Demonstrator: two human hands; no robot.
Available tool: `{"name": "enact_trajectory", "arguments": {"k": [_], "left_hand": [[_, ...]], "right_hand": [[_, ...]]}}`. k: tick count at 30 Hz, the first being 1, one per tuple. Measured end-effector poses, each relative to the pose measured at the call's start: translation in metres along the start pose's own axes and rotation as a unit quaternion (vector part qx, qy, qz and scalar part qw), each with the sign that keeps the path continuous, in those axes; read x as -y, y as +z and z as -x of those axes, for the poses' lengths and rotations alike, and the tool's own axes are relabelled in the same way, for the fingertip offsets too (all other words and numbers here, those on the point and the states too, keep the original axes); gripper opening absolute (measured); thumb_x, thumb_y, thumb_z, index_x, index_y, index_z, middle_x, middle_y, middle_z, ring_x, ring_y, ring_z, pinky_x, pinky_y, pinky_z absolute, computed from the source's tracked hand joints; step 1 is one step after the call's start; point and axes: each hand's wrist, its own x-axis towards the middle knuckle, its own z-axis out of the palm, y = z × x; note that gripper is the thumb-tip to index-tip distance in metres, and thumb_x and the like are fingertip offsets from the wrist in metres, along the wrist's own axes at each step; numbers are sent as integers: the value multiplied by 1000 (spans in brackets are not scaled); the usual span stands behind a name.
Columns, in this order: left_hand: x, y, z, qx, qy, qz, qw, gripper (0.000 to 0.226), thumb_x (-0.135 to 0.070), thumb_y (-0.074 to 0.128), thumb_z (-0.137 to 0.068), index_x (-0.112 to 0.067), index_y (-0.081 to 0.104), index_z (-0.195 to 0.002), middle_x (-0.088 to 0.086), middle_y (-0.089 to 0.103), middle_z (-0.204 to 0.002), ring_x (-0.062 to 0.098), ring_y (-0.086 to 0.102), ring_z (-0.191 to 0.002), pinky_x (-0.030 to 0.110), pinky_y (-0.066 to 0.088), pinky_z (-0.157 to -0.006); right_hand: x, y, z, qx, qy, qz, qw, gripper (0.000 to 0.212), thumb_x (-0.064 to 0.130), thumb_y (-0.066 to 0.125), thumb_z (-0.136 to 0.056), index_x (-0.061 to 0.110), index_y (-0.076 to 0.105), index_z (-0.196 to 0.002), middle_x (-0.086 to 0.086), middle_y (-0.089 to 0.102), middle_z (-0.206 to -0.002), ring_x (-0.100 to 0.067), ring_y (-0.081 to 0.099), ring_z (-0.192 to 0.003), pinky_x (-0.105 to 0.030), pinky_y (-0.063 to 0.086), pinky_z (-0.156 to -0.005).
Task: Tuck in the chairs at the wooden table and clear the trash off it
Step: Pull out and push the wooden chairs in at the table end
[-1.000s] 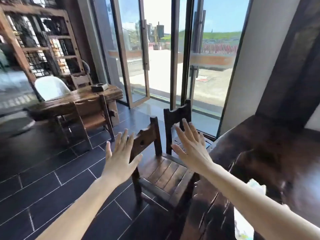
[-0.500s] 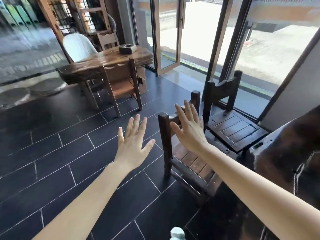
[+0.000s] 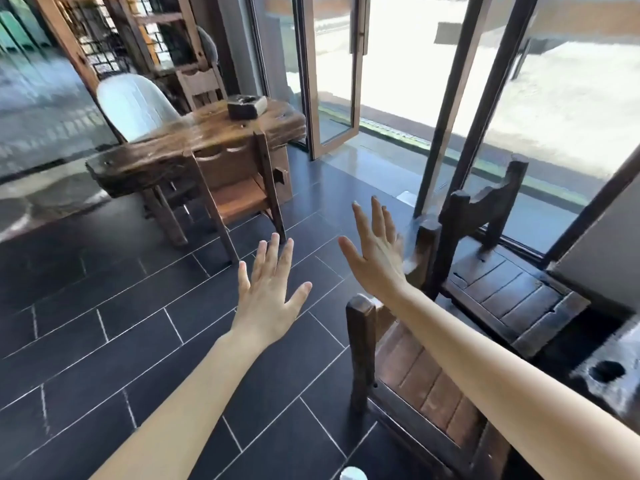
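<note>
A: What is new since a second ago?

B: The view has swung left and down; the dark table (image 3: pixel 609 370) filled the lower right then, and now only a blurry corner shows at the right edge; the white trash that lay on it has gone out of view.

A: And the hands?

B: Both have stayed flat with fingers spread, holding nothing; the left hand (image 3: pixel 270 299) hangs over the floor (image 3: pixel 138 341) in the middle of the frame; the right hand (image 3: pixel 375 258) has come up to the back of the near chair (image 3: pixel 426 386), by its far post; I cannot tell if it touches.

A: What does that mean for the job?

B: I think the chairs come first; neither one is pushed in yet, and the trash waits.

A: Where are those chairs?

B: The near chair is at the lower right, under the right arm; the far chair (image 3: pixel 502 292) is just beside it, right of the middle; both seats stick out from the dark table.

A: Count things for me.

B: Two hands; two tables, the dark one and the other table (image 3: pixel 207 140) in the upper left; five chairs, two here and three there: a brown chair (image 3: pixel 239 192) tucked in, a white chair (image 3: pixel 135 105), a small chair (image 3: pixel 201 86) behind; one box (image 3: pixel 246 106) on the other table; one white thing (image 3: pixel 353 474) at the bottom edge, too cut off to name.
</note>
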Motion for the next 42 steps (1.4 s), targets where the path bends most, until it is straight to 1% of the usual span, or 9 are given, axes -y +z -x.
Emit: {"name": "enact_trajectory", "arguments": {"k": [8,13,17,20,23,28,32,38,42], "left_hand": [[41,19,-120,54,51,19,997,70,-46,34,-94,-30,-10,-146,-7,-22,-155,8,-26,-138,46,-17,-113],[46,35,-233,72,180,-2,981,74,-58,20,-85,-32,-17,-144,-12,-28,-151,6,-32,-136,35,-29,-105],[45,49,-323,103,278,6,955,80,-66,8,-75,-33,-18,-143,-12,-30,-151,7,-33,-135,36,-27,-106],[30,59,-366,138,350,3,927,81,-67,11,-76,-32,-16,-144,-10,-28,-152,9,-30,-137,39,-23,-108],[5,75,-405,168,414,-4,894,75,-58,29,-89,-29,-13,-145,-8,-25,-153,8,-29,-136,40,-20,-110],[-44,121,-408,226,511,1,829,75,-50,36,-92,-29,-13,-145,-6,-25,-153,12,-29,-137,44,-18,-112],[-72,148,-419,234,560,-23,794,75,-50,36,-92,-28,-13,-145,-7,-24,-152,14,-28,-138,46,-16,-114],[-106,182,-458,230,603,-68,761,75,-50,34,-93,-26,-14,-145,-5,-22,-154,16,-30,-137,45,-18,-112],[-123,207,-451,271,649,-80,706,79,-54,36,-91,-26,-14,-145,-4,-20,-155,17,-28,-138,47,-15,-113]], "right_hand": [[-27,28,-97,-3,49,41,998,62,43,39,-97,32,8,-150,4,-14,-159,-18,-16,-145,-56,-5,-113],[-47,46,-153,-34,74,122,989,65,44,37,-97,32,2,-150,3,-19,-158,-17,-21,-143,-56,-11,-111],[-60,57,-187,-82,176,105,975,65,52,26,-92,34,2,-150,8,-20,-157,-15,-22,-143,-57,-13,-110],[-73,61,-199,-117,256,104,954,66,54,24,-91,34,3,-150,8,-20,-158,-14,-21,-143,-60,-12,-112],[-82,59,-199,-160,330,113,924,66,55,21,-90,33,3,-150,8,-18,-158,-13,-20,-143,-57,-12,-111],[-115,63,-168,-197,451,131,861,68,56,21,-88,32,8,-150,3,-12,-160,-17,-14,-145,-61,-3,-113],[-143,58,-166,-194,496,142,835,62,45,34,-97,31,4,-150,3,-13,-159,-17,-15,-145,-59,-4,-113],[-171,54,-170,-174,541,149,809,63,45,31,-98,32,-3,-149,3,-13,-159,-20,-16,-145,-60,-2,-114],[-165,72,-147,-175,594,135,774,67,54,23,-93,32,-7,-149,4,-13,-159,-20,-16,-145,-58,-3,-113]]}}
